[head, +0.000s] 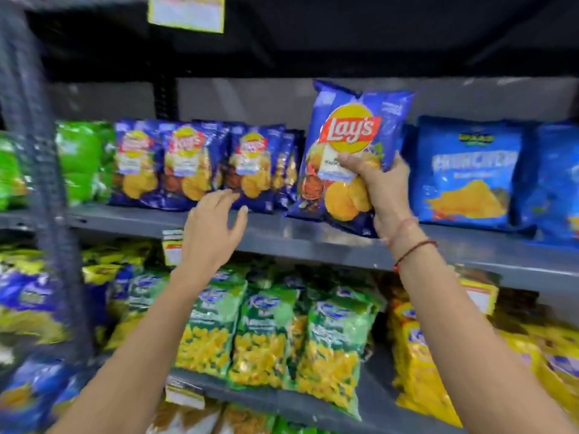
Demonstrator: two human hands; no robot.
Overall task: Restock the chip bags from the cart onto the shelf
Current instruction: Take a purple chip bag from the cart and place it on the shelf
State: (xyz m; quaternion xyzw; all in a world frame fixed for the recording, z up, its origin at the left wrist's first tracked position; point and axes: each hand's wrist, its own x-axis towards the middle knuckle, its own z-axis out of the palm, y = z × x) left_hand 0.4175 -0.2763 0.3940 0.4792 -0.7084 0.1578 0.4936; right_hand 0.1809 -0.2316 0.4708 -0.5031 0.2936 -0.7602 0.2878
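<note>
**Placing a blue bag in the shelf gap**

Holding a blue Lay's bag [347, 145] upright, the person is bringing it to the middle shelf [282, 236], its lower edge hanging just over the shelf's front lip. The right hand [380, 186] is clamping the bag's lower right part, thumb across the front and fingers wrapped behind. The left hand [216, 227] is reaching in with fingers spread and nothing in it, fingertips just beside the nearest bag of the matching blue row [200, 164] standing to the left.

Between that row and the lighter blue bags [470, 173] on the right, a gap is showing, and the held bag is hovering in front of it. To my eye the job now is seating it well: the free hand should be steadying the row so it is not toppling, while the right hand is sliding the bag straight back, label forward, base flat on the shelf. A gentle grip matters, since chips crush easily. Green and yellow bags [266, 336] are filling the shelf below; the cart is out of view.
</note>
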